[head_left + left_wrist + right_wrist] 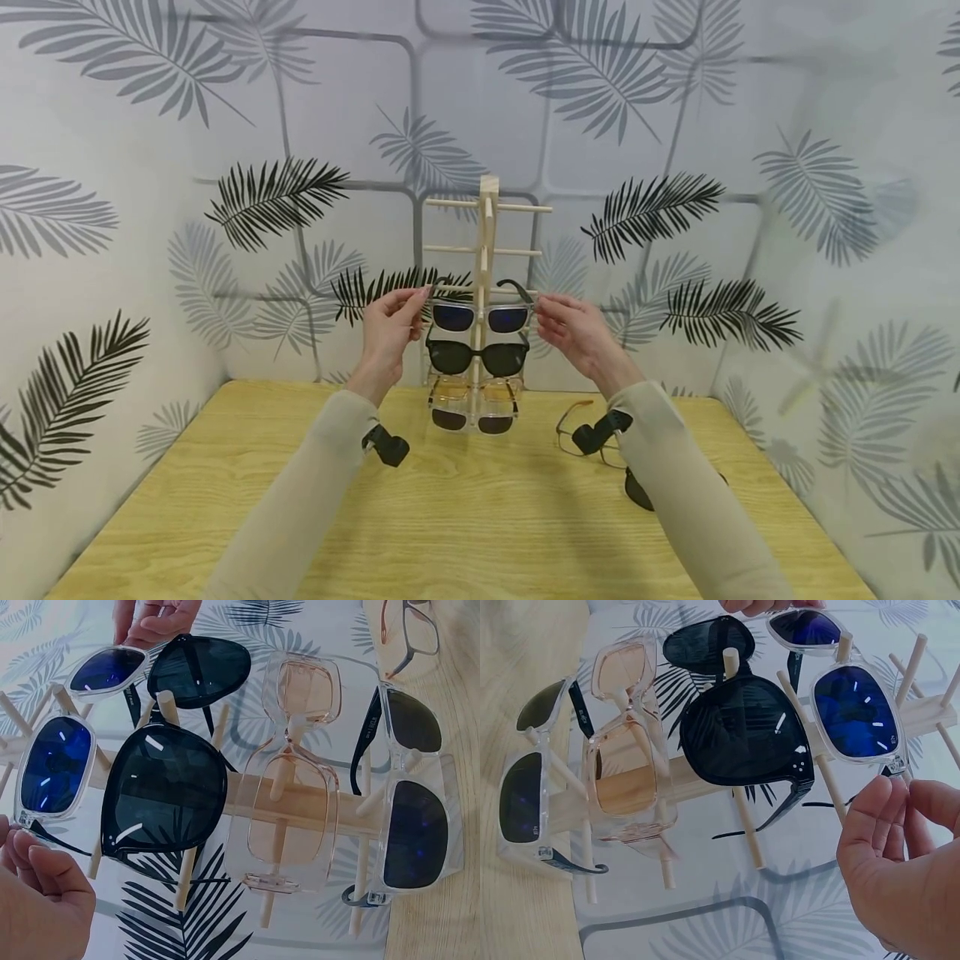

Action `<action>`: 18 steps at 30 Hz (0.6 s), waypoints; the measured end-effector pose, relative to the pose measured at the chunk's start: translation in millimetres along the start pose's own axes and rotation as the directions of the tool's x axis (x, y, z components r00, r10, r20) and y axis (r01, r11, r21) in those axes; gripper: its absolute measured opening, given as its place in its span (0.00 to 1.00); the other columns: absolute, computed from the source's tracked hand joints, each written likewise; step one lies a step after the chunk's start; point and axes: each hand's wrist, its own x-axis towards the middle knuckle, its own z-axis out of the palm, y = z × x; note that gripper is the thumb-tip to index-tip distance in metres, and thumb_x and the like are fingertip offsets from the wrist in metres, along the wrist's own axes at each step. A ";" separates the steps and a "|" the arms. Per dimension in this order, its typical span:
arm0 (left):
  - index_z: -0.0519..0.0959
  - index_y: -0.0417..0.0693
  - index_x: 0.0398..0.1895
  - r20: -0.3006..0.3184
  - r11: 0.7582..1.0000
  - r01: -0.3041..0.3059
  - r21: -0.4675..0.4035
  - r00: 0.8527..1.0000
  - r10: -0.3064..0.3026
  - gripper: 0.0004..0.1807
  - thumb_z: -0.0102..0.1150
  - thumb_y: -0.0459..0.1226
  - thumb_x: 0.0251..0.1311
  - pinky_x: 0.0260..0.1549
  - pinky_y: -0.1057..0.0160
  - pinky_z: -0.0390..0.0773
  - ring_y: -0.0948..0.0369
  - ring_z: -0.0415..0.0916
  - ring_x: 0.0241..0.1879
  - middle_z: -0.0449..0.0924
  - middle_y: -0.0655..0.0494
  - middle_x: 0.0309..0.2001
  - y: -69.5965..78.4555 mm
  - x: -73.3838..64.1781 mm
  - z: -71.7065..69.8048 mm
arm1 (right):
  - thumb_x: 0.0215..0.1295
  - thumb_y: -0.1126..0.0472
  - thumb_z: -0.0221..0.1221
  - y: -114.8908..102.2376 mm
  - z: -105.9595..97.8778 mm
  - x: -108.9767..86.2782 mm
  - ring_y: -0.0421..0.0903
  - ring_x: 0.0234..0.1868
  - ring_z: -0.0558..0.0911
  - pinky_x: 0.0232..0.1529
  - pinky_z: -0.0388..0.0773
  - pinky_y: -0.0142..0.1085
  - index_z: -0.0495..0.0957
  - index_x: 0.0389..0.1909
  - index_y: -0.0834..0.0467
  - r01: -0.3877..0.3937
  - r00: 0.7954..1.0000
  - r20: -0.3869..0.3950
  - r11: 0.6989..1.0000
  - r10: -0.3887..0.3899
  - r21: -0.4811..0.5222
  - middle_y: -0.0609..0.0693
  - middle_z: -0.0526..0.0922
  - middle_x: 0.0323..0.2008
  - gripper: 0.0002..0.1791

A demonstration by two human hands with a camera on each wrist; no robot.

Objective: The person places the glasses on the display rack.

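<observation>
My left hand (386, 333) pinches one hinge end of clear-framed sunglasses (56, 761) with blue lenses. At the opposite hinge, my right hand (581, 337) holds them between thumb and curled fingers. These sunglasses sit across the third tier of a wooden peg rack (489, 190), their dark temples pointing back. Just below hang thick black sunglasses (742, 735). Under those are clear glasses with peach-tinted lenses (311, 817), then another clear-framed pair with dark lenses (416, 832) at the bottom. Two upper tiers of pegs bear no glasses.
On the wooden table (450, 525), thin-framed eyeglasses (558, 434) lie right of the rack. Dark sunglasses (637, 492) are partly hidden beneath my right forearm. A leaf-patterned wall (360, 125) stands close behind the rack.
</observation>
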 end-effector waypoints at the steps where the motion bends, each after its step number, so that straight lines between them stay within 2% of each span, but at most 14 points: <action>1: 0.80 0.38 0.49 -0.001 1.000 -0.005 -0.005 1.000 0.005 0.18 0.60 0.44 0.66 0.21 0.69 0.68 0.65 0.66 0.20 0.72 0.57 0.24 0.0 -0.8 -0.3 | 0.72 0.61 0.56 0.8 -0.8 -1.8 0.38 0.32 0.80 0.38 0.80 0.28 0.74 0.53 0.58 0.005 1.000 -0.004 1.000 -0.005 -0.002 0.45 0.83 0.33 0.11; 6: 0.79 0.38 0.45 0.002 0.999 -0.016 -0.033 1.000 0.016 0.17 0.61 0.44 0.66 0.21 0.69 0.66 0.65 0.64 0.19 0.71 0.60 0.21 -2.2 -4.5 -2.3 | 0.73 0.62 0.55 6.2 -8.6 -12.8 0.38 0.32 0.80 0.38 0.80 0.28 0.75 0.49 0.58 0.014 1.000 -0.001 1.000 -0.014 0.002 0.45 0.82 0.32 0.08; 11: 0.80 0.44 0.38 0.004 0.999 -0.018 -0.043 1.000 0.018 0.11 0.62 0.43 0.65 0.21 0.68 0.67 0.65 0.65 0.18 0.72 0.61 0.20 -6.2 -8.1 -3.4 | 0.73 0.63 0.55 12.6 -18.2 -22.8 0.39 0.32 0.80 0.39 0.80 0.29 0.78 0.42 0.56 0.035 0.999 0.016 0.999 -0.035 -0.008 0.45 0.82 0.32 0.04; 18: 0.80 0.41 0.36 0.034 0.994 -0.106 -0.001 0.994 0.106 0.10 0.62 0.40 0.66 0.19 0.68 0.66 0.65 0.65 0.18 0.72 0.59 0.20 -13.7 -18.1 0.3 | 0.71 0.62 0.57 25.2 -34.0 -32.5 0.39 0.32 0.81 0.39 0.81 0.29 0.81 0.37 0.54 0.027 0.999 0.025 0.999 -0.027 -0.038 0.45 0.83 0.32 0.05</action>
